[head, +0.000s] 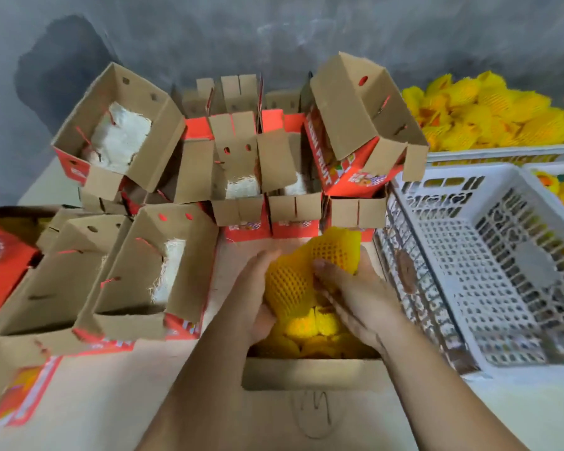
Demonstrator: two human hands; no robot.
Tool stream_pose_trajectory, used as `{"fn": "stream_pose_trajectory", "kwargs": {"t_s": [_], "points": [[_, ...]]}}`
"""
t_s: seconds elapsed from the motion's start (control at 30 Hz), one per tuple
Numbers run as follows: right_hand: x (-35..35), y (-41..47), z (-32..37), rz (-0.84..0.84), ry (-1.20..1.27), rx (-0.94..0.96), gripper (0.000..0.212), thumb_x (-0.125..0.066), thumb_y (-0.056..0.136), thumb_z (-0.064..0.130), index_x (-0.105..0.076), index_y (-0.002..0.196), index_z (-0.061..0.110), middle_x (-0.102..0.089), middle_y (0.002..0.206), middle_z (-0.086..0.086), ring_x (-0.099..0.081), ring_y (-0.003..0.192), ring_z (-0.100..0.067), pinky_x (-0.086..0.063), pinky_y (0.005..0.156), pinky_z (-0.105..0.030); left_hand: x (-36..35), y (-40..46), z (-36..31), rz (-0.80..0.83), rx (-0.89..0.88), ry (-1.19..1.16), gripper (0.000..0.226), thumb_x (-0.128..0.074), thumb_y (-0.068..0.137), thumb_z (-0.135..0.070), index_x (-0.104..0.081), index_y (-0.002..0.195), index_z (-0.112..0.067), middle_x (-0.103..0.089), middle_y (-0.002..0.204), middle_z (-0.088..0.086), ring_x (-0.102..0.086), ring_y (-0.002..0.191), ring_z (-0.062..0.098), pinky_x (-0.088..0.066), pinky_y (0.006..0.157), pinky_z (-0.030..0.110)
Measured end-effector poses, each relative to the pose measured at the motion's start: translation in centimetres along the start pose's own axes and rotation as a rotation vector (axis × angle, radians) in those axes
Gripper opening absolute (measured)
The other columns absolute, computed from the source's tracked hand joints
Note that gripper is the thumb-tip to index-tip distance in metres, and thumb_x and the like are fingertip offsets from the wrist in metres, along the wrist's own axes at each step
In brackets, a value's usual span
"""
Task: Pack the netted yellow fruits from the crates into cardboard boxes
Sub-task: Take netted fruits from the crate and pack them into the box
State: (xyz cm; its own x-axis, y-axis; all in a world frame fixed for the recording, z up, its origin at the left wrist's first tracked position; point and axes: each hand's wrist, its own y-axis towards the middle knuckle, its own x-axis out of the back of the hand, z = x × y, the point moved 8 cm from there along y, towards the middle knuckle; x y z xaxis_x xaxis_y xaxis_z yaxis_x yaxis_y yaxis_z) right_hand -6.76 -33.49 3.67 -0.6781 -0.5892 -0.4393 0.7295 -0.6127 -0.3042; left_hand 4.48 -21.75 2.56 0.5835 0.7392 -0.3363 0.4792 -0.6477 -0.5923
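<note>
Item: netted fruit [290, 284], held just above the open cardboard box [313, 372] nearest the person, over fruits already inside it.

Risk: box looks nearly full; pressing down could bruise fruit or snag the netting.

Grip: left hand [258, 288] cups its side, fingers curled; right hand [355, 288] clasps the other side.

Left hand [258, 288] and right hand [355, 288], forearms extended, fingers curled facing each other.

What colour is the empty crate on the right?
White, a perforated plastic crate; the head view shows it clearly.
</note>
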Motion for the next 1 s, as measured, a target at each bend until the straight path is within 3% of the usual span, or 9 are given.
{"fn": "stream_pose_trajectory", "kwargs": {"t_s": [0.13,0.23,0.3,0.4,0.47,0.63,0.77,0.83,1.0], "points": [[-1.1,0.0,-1.9,0.010,0.201,-0.075,0.056,-0.072,0.081,0.023,-0.051,0.133,0.017,-0.068,0.128,-0.017,-0.070,0.115,-0.026,-0.059,0.088,-0.040,1.7,1.0,0.8,0.049,0.014,-0.061,0.065,-0.080,0.066,-0.025,-0.058,0.127,-0.033,-0.066,0.127,0.009,-0.065,0.113,0.034,-0.060,0.083,0.059],[0.9,-0.8,-2.8,-0.234,-0.199,-0.077,0.043,-0.067,0.074,0.034,-0.058,0.116,0.035,-0.076,0.103,-0.004,-0.075,0.085,-0.014,-0.059,0.065,-0.031,3.1,0.8,0.5,-0.127,-0.121,0.241,0.054,-0.083,0.067,-0.046,-0.051,0.110,-0.051,-0.063,0.119,-0.004,-0.065,0.107,0.020,-0.061,0.085,0.050],[2.0,-1.7,-3.4,-0.321,-0.487,-0.071,0.037,-0.068,0.068,0.041,-0.056,0.102,0.047,-0.075,0.099,-0.003,-0.074,0.084,-0.012,-0.059,0.066,-0.036,3.5,0.9,1.1,-0.245,-0.248,0.548,0.064,-0.081,0.065,-0.046,-0.049,0.120,-0.043,-0.062,0.122,0.000,-0.063,0.112,0.022,-0.055,0.096,0.048],[1.8,-1.2,-5.9,-0.250,-0.793,-0.137,0.049,-0.076,0.068,0.034,-0.047,0.108,0.039,-0.070,0.104,-0.006,-0.069,0.095,-0.022,-0.059,0.082,-0.046,3.1,1.9,4.9,-0.253,-0.100,0.550,0.076,-0.076,0.083,-0.014,-0.032,0.145,-0.019,-0.048,0.142,0.011,-0.052,0.126,0.030,-0.044,0.107,0.037],[1.4,-0.2,-8.1,-0.201,-0.984,-0.224,0.061,-0.081,0.073,0.033,-0.042,0.119,0.028,-0.064,0.111,-0.010,-0.064,0.101,-0.029,-0.054,0.085,-0.042,3.9,2.2,6.2,-0.317,0.045,0.564,0.074,-0.065,0.092,-0.012,-0.021,0.151,-0.021,-0.039,0.146,0.008,-0.045,0.117,0.022,-0.037,0.094,0.025],[3.7,1.2,-10.5,-0.187,-1.231,-0.435,0.076,-0.076,0.086,0.039,-0.031,0.145,0.024,-0.057,0.127,-0.012,-0.059,0.114,-0.031,-0.050,0.094,-0.038,3.3,1.9,4.9,-0.370,-0.086,0.797,0.038,-0.053,0.094,-0.019,-0.041,0.126,-0.035,-0.038,0.125,-0.003,-0.042,0.109,0.019,-0.033,0.085,0.027],[5.1,0.9,-10.1,-0.175,-1.430,-0.521,0.089,-0.069,0.085,0.059,-0.024,0.156,0.031,-0.029,0.155,-0.012,-0.035,0.143,-0.040,-0.036,0.114,-0.048,1.6,2.1,5.8,0.045,-0.149,1.135,0.018,-0.048,0.098,-0.022,-0.063,0.090,-0.029,-0.062,0.087,-0.006,-0.056,0.076,0.015,-0.042,0.067,0.023],[5.0,0.5,-10.3,-0.146,-1.359,-0.511,0.085,-0.068,0.082,0.054,-0.029,0.152,0.025,-0.032,0.151,-0.012,-0.039,0.139,-0.038,-0.039,0.112,-0.047,1.2,1.8,7.3,0.274,-0.031,1.312,0.027,-0.046,0.103,-0.021,-0.074,0.104,-0.024,-0.069,0.101,0.000,-0.059,0.083,0.015,-0.045,0.073,0.022],[3.7,0.6,-7.9,-0.210,-1.198,-0.231,0.043,-0.062,0.089,0.036,-0.040,0.121,0.017,-0.042,0.125,-0.007,-0.052,0.115,-0.032,-0.044,0.104,-0.044,1.5,1.5,7.2,0.252,-0.022,1.440,0.027,-0.039,0.106,-0.021,-0.066,0.110,-0.014,-0.064,0.101,0.011,-0.058,0.090,0.028,-0.050,0.084,0.032]]}}
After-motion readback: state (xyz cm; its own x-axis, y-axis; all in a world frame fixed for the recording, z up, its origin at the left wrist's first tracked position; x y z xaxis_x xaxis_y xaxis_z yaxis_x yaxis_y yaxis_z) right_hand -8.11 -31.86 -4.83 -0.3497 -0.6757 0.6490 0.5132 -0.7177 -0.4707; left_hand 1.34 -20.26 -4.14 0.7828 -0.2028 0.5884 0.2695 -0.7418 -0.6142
